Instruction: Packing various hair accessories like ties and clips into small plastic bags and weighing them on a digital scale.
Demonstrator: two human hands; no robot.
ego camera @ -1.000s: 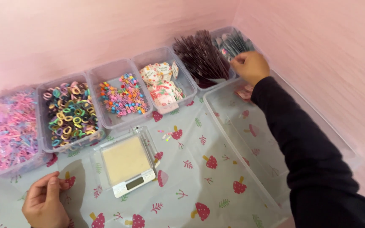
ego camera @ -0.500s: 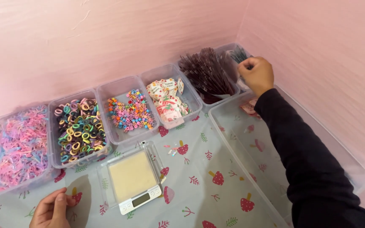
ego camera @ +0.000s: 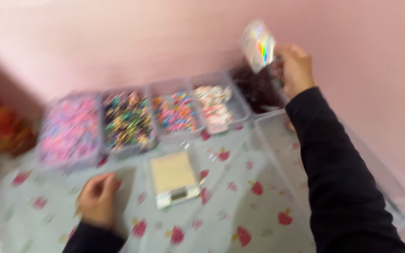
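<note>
Pink wall (ego camera: 165,42) fills the whole back of the view, meeting at a corner behind the raised hand, and below it runs a cloth (ego camera: 240,197) printed with red strawberry-like shapes, pale and a little creased. The whole picture is smeared by motion, so fine detail is lost. Up at the top, the right hand (ego camera: 296,68) is lifted off the surface, sleeve (ego camera: 338,178) dark and long, fingers closed around the lower end of a bag (ego camera: 258,44). The bag stands up and to the left of the knuckles, slim, shiny, see-through with a rainbow sheen across it; what is inside it cannot be made out. Just under that hand sits a bin (ego camera: 258,89) of dark reddish-brown stuff, and running away to the left from the grip is the row: a bin (ego camera: 216,110) of white and pink pieces, a bin (ego camera: 176,112) of small bright beads, a bin (ego camera: 125,122) of mixed dark and coloured rings, a bin (ego camera: 69,131) of pink and lilac bits. Below the hand, along the sleeve, lies a large clear tray (ego camera: 277,140). Well down and left of the grip a small scale (ego camera: 174,178) with a tan plate rests on the cloth. Further left again the left hand (ego camera: 97,199) sits on the cloth, fingers curled in; whether it holds anything cannot be told. At the far left edge, orange and red shapes (ego camera: 3,124), too blurred to name.
</note>
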